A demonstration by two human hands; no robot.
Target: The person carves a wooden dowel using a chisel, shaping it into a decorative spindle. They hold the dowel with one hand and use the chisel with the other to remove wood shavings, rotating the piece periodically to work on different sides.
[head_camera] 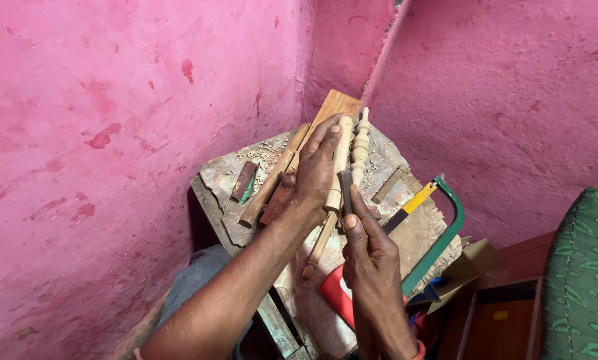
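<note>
Pale turned wooden spindle (339, 175) clasped by left hand (317, 167); right hand (369, 257) pinches a dark tool (345, 190).

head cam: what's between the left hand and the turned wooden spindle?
Head view: the plain wooden rod that the left hand grips lies between it and the turned spindle; whether rod and spindle touch is unclear.

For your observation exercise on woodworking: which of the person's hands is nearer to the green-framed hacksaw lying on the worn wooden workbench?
Right. The right hand lies just beside the green-framed hacksaw, near its yellow blade end. The left hand is farther away, gripping the pale turned wooden spindle.
</note>
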